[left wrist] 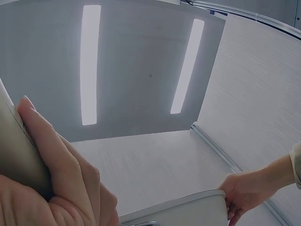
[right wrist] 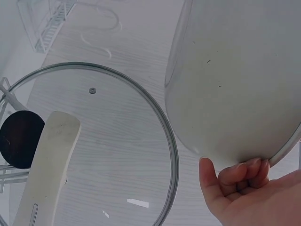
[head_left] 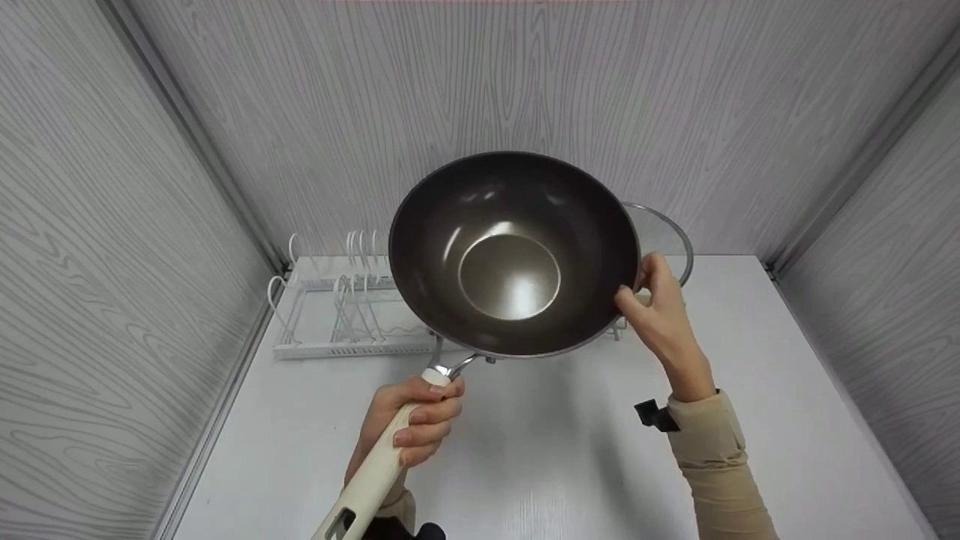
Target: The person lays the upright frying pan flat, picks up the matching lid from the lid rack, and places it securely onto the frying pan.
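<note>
A wok (head_left: 514,255), dark inside and cream outside, is held up above the white table, its inside turned toward the head camera. My left hand (head_left: 420,420) grips its long cream handle (head_left: 373,474) near the metal fork that joins the pan. My right hand (head_left: 664,322) pinches the wok's rim at the right, thumb on the inside. In the right wrist view, fingers (right wrist: 242,176) press against the cream outer wall (right wrist: 235,94). Behind the wok stands a glass lid (head_left: 664,232), partly hidden; the right wrist view shows its cream handle (right wrist: 54,155).
A white wire dish rack (head_left: 352,349) stands along the back of the table (head_left: 525,480), partly covered by the wok. Grey wood-grain panels (head_left: 97,300) close in the left, back and right sides. Two ceiling lights (left wrist: 89,66) show in the left wrist view.
</note>
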Action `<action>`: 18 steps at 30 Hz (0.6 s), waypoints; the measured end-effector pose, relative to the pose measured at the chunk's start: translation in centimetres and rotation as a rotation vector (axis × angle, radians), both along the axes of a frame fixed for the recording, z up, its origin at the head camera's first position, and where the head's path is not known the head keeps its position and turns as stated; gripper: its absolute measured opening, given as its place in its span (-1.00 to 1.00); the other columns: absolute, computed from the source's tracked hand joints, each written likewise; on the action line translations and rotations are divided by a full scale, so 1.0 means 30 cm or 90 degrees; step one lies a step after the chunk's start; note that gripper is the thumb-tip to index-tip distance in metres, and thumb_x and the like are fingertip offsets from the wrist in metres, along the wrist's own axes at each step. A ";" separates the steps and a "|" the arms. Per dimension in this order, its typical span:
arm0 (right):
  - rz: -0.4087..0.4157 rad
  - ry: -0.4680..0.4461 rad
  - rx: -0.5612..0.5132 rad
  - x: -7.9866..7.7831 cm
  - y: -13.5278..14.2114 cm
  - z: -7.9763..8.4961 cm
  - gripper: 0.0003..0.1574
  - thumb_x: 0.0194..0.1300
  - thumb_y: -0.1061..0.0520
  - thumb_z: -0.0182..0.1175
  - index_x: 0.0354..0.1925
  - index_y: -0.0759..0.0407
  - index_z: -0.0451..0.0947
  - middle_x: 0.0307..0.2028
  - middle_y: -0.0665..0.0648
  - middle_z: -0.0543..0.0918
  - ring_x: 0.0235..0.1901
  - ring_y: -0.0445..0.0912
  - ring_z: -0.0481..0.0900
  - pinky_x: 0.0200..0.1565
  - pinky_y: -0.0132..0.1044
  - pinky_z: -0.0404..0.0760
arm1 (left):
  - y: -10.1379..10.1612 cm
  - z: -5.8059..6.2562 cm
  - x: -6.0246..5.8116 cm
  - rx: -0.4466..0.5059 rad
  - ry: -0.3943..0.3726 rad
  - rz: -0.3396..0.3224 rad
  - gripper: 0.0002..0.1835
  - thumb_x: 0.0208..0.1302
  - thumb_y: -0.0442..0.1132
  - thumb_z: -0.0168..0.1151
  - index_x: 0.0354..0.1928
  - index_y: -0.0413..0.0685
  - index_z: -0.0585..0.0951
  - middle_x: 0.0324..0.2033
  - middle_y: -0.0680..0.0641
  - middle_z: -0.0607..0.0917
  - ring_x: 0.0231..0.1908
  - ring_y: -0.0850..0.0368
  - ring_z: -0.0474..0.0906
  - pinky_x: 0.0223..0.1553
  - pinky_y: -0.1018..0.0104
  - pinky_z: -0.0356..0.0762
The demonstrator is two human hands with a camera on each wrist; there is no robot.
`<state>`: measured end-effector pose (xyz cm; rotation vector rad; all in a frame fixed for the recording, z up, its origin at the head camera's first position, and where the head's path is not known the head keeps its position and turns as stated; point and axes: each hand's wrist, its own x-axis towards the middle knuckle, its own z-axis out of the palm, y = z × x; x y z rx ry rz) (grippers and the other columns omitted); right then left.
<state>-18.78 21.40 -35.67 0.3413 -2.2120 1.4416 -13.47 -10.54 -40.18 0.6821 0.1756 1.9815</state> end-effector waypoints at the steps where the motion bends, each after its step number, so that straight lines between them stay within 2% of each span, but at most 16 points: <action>1: -0.006 0.002 -0.006 0.009 0.004 -0.003 -0.76 0.03 0.41 0.03 -0.34 0.57 0.22 -0.44 0.16 0.35 -0.35 -0.17 0.45 -0.22 -0.40 0.38 | 0.002 -0.001 -0.001 -0.002 0.002 -0.003 -0.91 0.46 -0.34 -0.25 -0.14 -0.14 0.29 -0.62 0.07 0.14 -0.73 0.33 0.22 -0.62 0.52 0.57; 6: -0.033 0.015 -0.033 0.062 0.019 -0.018 -0.76 0.02 0.43 0.02 -0.31 0.57 0.23 -0.42 0.19 0.34 -0.33 -0.17 0.40 -0.18 -0.35 0.35 | 0.011 -0.005 -0.007 -0.016 0.015 -0.018 -0.86 0.42 -0.36 -0.26 -0.13 -0.17 0.32 -0.62 0.07 0.15 -0.74 0.33 0.26 -0.62 0.52 0.57; 12: -0.052 0.052 -0.096 0.116 0.036 -0.042 -0.74 -0.01 0.49 -0.02 -0.28 0.66 0.25 -0.43 0.20 0.36 -0.41 -0.18 0.37 -0.25 -0.40 0.40 | 0.023 -0.012 -0.020 -0.009 0.001 -0.076 -0.88 0.42 -0.36 -0.24 -0.09 -0.16 0.30 -0.62 0.06 0.16 -0.73 0.31 0.28 -0.59 0.50 0.59; 15: -0.059 0.064 -0.138 0.118 0.065 -0.092 -0.75 -0.02 0.52 -0.04 -0.28 0.65 0.23 -0.44 0.16 0.35 -0.44 -0.16 0.36 -0.25 -0.41 0.42 | 0.031 -0.015 -0.027 -0.013 0.002 -0.096 -0.89 0.42 -0.35 -0.22 -0.10 -0.15 0.30 -0.62 0.06 0.17 -0.72 0.31 0.31 -0.59 0.50 0.59; 18: -0.073 0.068 -0.173 0.119 0.098 -0.148 -0.74 -0.03 0.55 -0.06 -0.28 0.65 0.20 -0.45 0.14 0.34 -0.45 -0.15 0.34 -0.27 -0.42 0.41 | 0.038 -0.018 -0.029 -0.034 0.025 -0.088 -0.91 0.43 -0.33 -0.19 -0.12 -0.15 0.32 -0.63 0.07 0.20 -0.71 0.32 0.36 -0.60 0.51 0.58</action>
